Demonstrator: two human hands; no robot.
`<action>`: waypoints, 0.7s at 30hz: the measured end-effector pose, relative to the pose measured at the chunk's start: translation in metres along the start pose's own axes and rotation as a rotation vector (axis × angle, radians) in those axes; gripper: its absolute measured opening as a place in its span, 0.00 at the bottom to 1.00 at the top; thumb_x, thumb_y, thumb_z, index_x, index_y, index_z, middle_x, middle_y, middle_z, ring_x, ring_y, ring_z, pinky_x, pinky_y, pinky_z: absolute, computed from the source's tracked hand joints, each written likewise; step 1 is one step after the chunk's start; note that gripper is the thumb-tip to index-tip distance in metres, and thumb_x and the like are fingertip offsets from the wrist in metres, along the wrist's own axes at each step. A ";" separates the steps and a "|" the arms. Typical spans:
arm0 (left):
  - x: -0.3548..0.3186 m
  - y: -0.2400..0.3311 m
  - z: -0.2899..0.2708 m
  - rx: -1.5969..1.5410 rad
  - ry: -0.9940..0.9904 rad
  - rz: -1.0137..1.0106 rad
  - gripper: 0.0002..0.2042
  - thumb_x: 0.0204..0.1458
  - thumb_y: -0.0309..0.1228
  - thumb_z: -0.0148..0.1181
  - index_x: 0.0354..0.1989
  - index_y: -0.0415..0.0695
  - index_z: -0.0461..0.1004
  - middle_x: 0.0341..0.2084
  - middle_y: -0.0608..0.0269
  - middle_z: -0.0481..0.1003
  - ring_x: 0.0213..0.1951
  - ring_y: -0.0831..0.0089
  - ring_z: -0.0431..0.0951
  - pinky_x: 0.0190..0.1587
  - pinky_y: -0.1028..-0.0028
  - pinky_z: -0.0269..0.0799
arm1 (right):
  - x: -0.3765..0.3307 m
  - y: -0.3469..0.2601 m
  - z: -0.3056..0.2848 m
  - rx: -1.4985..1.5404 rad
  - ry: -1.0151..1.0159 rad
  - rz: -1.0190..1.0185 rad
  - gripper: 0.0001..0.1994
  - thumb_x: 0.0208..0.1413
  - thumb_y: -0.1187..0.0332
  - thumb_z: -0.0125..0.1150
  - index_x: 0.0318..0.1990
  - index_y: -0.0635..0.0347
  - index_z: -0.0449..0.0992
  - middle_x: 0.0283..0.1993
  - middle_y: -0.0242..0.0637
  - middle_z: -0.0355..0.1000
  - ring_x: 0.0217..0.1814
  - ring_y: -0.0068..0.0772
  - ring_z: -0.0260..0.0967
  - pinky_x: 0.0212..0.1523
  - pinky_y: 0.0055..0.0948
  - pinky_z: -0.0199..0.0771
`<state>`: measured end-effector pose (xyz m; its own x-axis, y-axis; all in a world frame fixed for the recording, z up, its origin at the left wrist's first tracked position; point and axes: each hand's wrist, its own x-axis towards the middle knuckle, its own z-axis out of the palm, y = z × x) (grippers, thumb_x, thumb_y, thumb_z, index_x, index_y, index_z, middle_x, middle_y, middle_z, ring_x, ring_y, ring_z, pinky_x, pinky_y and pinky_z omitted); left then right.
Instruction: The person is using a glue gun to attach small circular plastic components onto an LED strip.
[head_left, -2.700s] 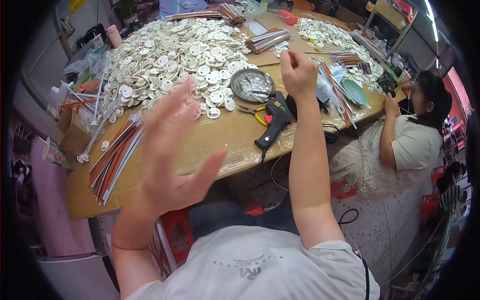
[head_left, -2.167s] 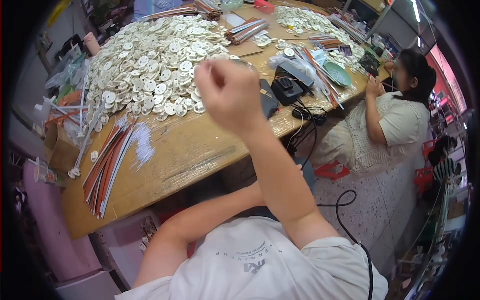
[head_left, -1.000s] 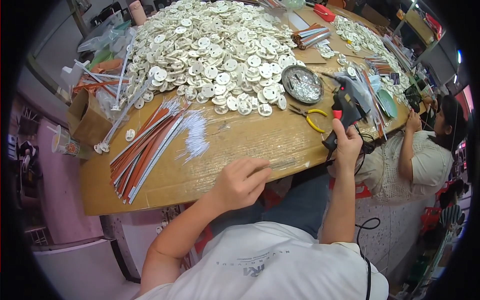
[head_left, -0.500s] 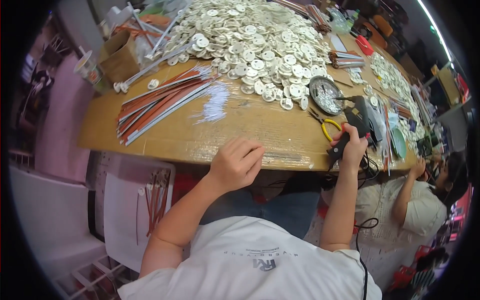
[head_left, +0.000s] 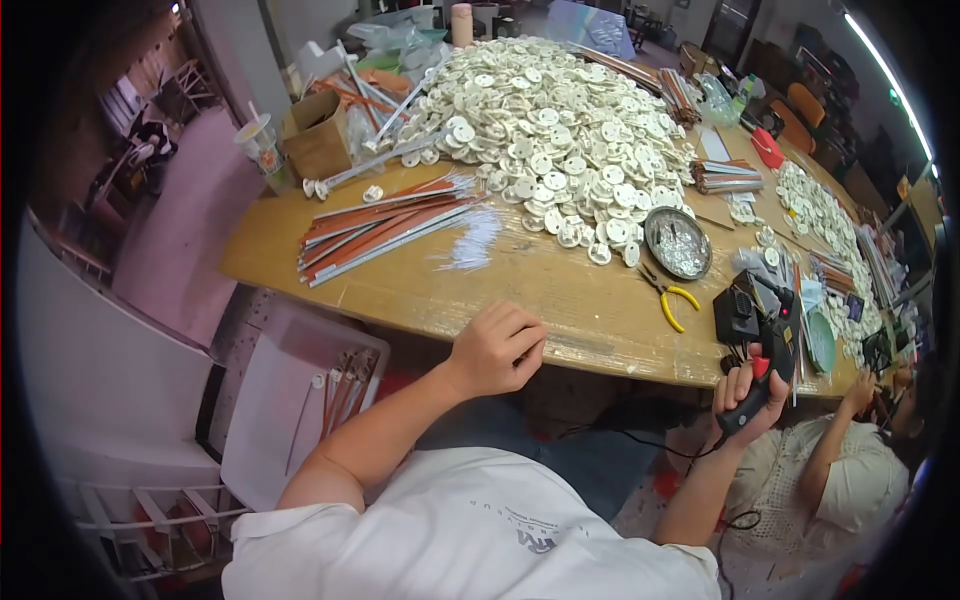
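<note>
My left hand (head_left: 500, 348) rests at the table's front edge with its fingers curled in, and nothing shows in it. To the right, past the edge, my right hand (head_left: 750, 400) grips a corded black soldering gun (head_left: 778, 345) with a red trigger, its nose tilted up. A small red light glows on the gun. Beside it stands a black box (head_left: 735, 312). Yellow-handled pliers (head_left: 670, 300) lie open on the table, near a round dark metal dish (head_left: 678, 243). A large heap of round white lamp-holder-like pieces (head_left: 560, 130) covers the table's middle.
Orange and grey wire bundles (head_left: 385, 230) and thin white wire ends (head_left: 472, 240) lie left on the brown table (head_left: 400, 305). Below that side is a white tub (head_left: 255, 440) holding several wired pieces. A cup (head_left: 262, 148) and paper bag (head_left: 318, 135) stand far left. Another person (head_left: 840, 450) works at right.
My right hand has drawn the soldering gun back and right, off the dish and past the table edge, turning it upward. The view has shifted; my left hand stays at the edge.
</note>
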<state>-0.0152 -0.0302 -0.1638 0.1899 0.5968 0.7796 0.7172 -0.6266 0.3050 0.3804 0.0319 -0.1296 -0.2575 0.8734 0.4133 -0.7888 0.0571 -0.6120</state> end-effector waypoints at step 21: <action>0.041 0.027 -0.014 -0.283 0.024 0.201 0.16 0.44 0.21 0.72 0.44 0.39 0.82 0.42 0.55 0.81 0.37 0.57 0.82 0.37 0.61 0.77 | 0.028 0.094 0.039 -0.548 0.310 0.043 0.27 0.59 0.60 0.59 0.57 0.78 0.74 0.22 0.46 0.72 0.19 0.34 0.72 0.21 0.31 0.78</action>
<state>0.0028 -0.0296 -0.1163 0.2906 0.4372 0.8511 0.4517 -0.8468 0.2808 0.2777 0.0427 -0.1493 -0.0444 0.9753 0.2162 -0.3600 0.1862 -0.9142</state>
